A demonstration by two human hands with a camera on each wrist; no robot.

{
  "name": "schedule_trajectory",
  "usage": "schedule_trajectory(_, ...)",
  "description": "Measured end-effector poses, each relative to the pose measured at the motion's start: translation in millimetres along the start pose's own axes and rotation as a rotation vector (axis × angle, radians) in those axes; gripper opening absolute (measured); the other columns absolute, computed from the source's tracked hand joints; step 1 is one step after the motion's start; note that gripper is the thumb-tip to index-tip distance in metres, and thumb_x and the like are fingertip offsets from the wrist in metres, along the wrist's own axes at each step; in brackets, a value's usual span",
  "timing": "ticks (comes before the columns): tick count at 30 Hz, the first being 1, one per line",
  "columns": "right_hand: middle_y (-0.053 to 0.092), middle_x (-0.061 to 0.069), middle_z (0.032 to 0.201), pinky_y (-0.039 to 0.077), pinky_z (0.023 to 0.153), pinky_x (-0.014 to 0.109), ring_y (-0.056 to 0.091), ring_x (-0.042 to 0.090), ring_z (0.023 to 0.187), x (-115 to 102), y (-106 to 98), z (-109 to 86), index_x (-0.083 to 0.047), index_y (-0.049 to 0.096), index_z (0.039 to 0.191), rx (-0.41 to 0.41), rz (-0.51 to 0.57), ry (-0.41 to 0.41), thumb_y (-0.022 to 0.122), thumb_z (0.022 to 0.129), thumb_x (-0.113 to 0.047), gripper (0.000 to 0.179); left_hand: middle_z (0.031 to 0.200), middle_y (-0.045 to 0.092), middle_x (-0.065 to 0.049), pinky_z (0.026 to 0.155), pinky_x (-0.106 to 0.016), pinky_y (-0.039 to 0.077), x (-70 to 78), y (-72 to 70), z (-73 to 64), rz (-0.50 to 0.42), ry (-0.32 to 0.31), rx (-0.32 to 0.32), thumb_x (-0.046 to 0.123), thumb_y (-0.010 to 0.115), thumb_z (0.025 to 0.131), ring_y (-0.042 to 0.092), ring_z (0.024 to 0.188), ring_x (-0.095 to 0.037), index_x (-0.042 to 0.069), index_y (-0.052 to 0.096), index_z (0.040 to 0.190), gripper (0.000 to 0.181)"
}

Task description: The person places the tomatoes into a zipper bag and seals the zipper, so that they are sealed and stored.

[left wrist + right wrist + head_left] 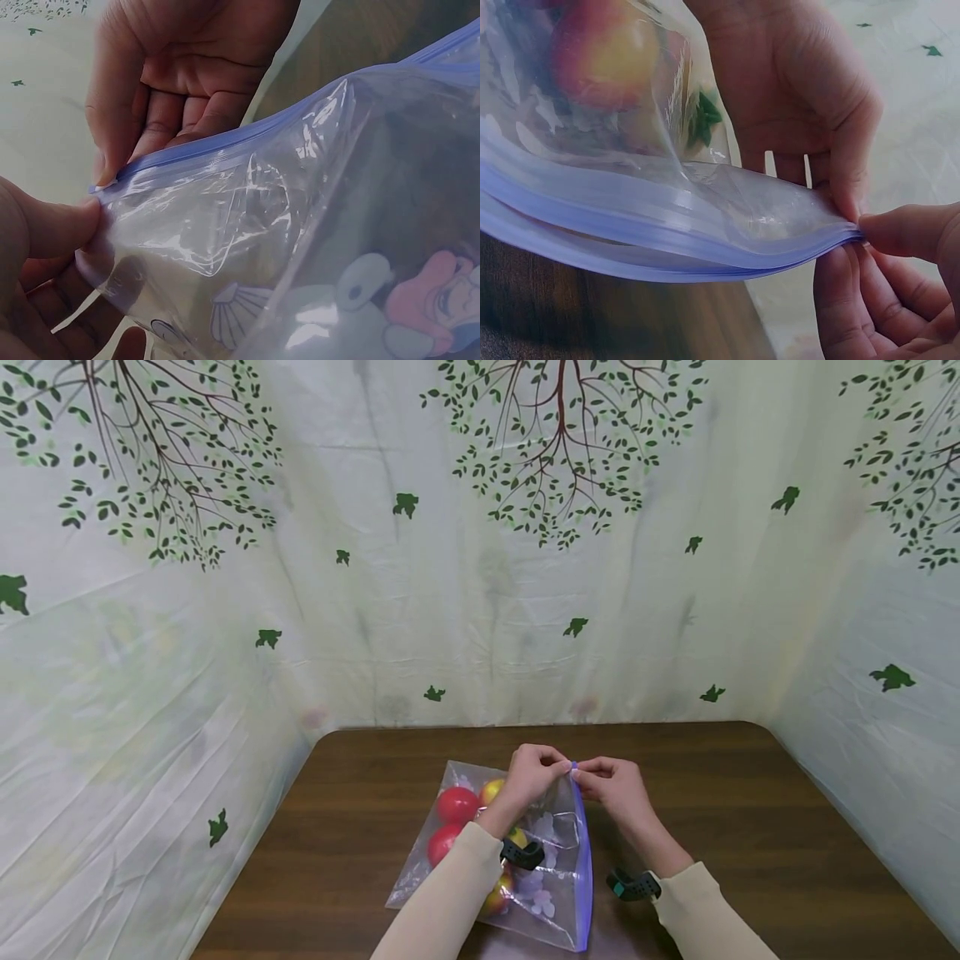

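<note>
A clear zip bag (558, 902) with a purple zip edge (583, 877) lies on the brown table, its zip side to the right. Inside it are round red fruits (457, 806) and red-and-yellow fruits (604, 56). At the bag's far corner, my left hand (534, 777) pinches the clear film just beside the zip. My right hand (618, 789) pinches the end of the purple strip, and the fingertips of both hands almost meet there. Along the nearer part, the two zip strips stand apart in the right wrist view. My left forearm hides some of the fruit.
The wooden table (750, 827) has rounded far corners. Behind it and at both sides hangs a pale curtain (495, 593) printed with trees and green leaves. Cartoon prints (442, 300) decorate the bag's film. Each wrist wears a black band (633, 885).
</note>
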State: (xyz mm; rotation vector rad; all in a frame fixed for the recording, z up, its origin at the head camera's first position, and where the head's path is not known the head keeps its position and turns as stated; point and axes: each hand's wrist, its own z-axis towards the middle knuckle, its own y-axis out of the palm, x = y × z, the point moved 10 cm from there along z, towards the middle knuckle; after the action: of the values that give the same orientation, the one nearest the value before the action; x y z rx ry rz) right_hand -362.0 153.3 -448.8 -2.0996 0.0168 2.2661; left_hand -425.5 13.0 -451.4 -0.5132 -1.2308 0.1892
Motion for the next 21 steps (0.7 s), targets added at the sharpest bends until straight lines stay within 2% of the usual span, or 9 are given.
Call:
schedule_trajectory(5,0.072,0.026,0.1,0.06,0.077,0.043,0.072,0.032,0.084,11.5,-1.9,6.0,0.013,0.07,0.108,0.005,-0.005,0.018,0.075,0.091,-0.007,0.026,0.077,0.07,0.009,0.064,-0.025,0.047,1.8,-1.2,-0.9,-0.001,0.002,0.009,0.018,0.078,0.089,0.057,0.073,-0.007,0.014,0.08,0.081,0.01)
schedule_trajectory(10,0.073,0.021,0.098,0.06,0.078,0.045,0.073,0.03,0.083,26.6,-4.7,13.7,0.009,0.072,0.106,0.01,-0.014,0.009,0.077,0.09,-0.012,0.027,0.078,0.071,0.008,0.064,-0.025,0.048,2.7,-3.2,-0.6,-0.008,0.004,0.017,0.018,0.078,0.089,0.058,0.074,-0.008,0.013,0.08,0.082,0.009)
schedule_trajectory(13,0.073,0.019,0.097,0.06,0.079,0.046,0.073,0.03,0.082,27.7,-4.8,14.1,0.007,0.073,0.105,0.01,-0.03,-0.001,0.078,0.09,-0.015,0.028,0.079,0.071,0.008,0.065,-0.025,0.048,0.3,-3.8,0.1,-0.015,-0.009,0.019,0.019,0.078,0.089,0.058,0.074,-0.007,0.013,0.08,0.083,0.009)
schedule_trajectory(21,0.073,0.017,0.097,0.06,0.077,0.043,0.072,0.029,0.082,29.2,-5.5,12.6,0.003,0.074,0.103,0.021,-0.065,0.01,0.079,0.089,-0.017,0.026,0.079,0.071,0.008,0.066,-0.025,0.048,-2.2,-3.7,3.0,-0.024,0.003,0.026,0.018,0.078,0.09,0.058,0.075,-0.007,0.013,0.08,0.082,0.009)
